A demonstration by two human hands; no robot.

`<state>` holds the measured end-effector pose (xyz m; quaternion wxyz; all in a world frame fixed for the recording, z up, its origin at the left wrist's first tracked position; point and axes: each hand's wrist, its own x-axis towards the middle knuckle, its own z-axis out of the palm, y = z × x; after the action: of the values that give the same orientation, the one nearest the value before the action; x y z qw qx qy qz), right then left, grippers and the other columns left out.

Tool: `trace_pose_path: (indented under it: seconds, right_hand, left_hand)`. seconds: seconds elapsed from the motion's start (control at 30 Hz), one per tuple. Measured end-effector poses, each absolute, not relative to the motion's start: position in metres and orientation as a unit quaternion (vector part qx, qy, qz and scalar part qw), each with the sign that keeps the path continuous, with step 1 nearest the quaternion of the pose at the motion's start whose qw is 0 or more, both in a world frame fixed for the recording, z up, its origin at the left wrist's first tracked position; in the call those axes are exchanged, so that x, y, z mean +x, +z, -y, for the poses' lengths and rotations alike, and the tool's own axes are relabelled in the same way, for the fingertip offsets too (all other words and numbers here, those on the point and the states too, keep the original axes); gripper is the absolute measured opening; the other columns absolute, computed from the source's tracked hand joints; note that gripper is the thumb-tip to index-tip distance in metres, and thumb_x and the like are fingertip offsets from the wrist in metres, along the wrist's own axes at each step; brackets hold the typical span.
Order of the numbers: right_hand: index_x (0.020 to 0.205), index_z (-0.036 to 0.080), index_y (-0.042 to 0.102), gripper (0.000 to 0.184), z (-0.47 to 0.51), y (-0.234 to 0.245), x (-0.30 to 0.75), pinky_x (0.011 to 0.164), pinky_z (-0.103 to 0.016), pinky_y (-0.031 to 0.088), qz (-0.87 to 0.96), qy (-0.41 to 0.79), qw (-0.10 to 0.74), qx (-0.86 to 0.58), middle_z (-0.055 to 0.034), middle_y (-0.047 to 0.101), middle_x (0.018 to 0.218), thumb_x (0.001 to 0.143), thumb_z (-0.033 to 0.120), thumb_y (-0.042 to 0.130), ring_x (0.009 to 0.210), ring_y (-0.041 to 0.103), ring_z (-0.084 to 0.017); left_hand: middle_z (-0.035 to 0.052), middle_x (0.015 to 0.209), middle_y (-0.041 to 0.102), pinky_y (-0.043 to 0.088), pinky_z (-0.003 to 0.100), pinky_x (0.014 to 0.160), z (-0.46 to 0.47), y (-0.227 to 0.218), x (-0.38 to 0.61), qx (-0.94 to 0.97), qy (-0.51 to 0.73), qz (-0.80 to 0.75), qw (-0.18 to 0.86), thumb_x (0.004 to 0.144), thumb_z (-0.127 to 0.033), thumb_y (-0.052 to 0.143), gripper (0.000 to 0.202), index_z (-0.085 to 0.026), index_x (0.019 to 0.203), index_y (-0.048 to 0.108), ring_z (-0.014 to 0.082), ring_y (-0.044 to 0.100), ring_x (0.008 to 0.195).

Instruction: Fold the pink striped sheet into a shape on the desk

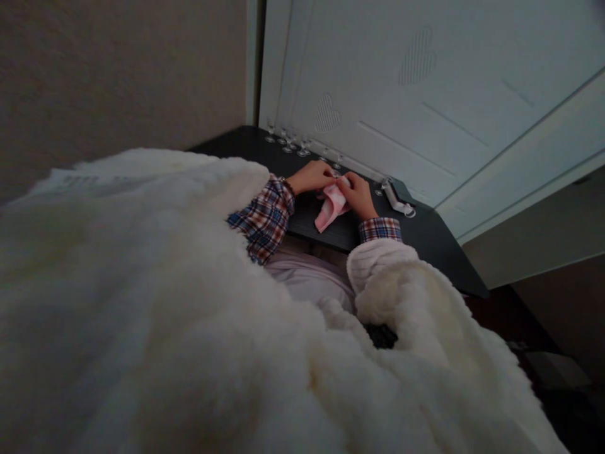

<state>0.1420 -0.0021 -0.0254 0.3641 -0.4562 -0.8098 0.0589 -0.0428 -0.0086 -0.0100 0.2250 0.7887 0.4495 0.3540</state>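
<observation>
A pink and white cloth (331, 205) hangs from my right hand (360, 194), whose fingers are closed on its upper part. Its lower end reaches down over the black tabletop (302, 221). My left hand (312, 176) meets the right one at the cloth's top, fingertips pinched together. Something small and pale shows between the fingertips, too small and dark to name. Just beyond my hands, several small clear stemmed pieces, like tiny glasses (302, 150), stand along the table's back edge.
Right of my hands lies a white and dark grey device with a ring (399, 198). A white panel with embossed hearts (327, 113) rises directly behind the table. A brown wall (142, 75) stands at the left. My bulky white fleece sleeves (179, 284) fill the foreground.
</observation>
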Motion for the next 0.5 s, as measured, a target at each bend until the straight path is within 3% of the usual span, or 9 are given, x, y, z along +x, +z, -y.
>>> trace_pose_path:
  seconds: [0.5]
  right_hand:
    - [0.079, 0.019, 0.058, 0.030, 0.0049, -0.0228, 0.1407, 0.073, -0.031, 0.043, 0.811, 0.064, 0.363, -0.455, -0.0021, 0.062, 0.076, 0.087, 0.046, 0.049, 0.071, 0.052, -0.016]
  left_hand:
    - [0.0033, 0.065, 0.066, 0.041, 0.021, 0.063, 0.0094, -0.0084, -0.0427, 0.793, 0.346, -0.450, 0.221, 0.079, -0.035, 0.057, 0.027, -0.012, 0.080, 0.071, 0.0132, 0.057, 0.063]
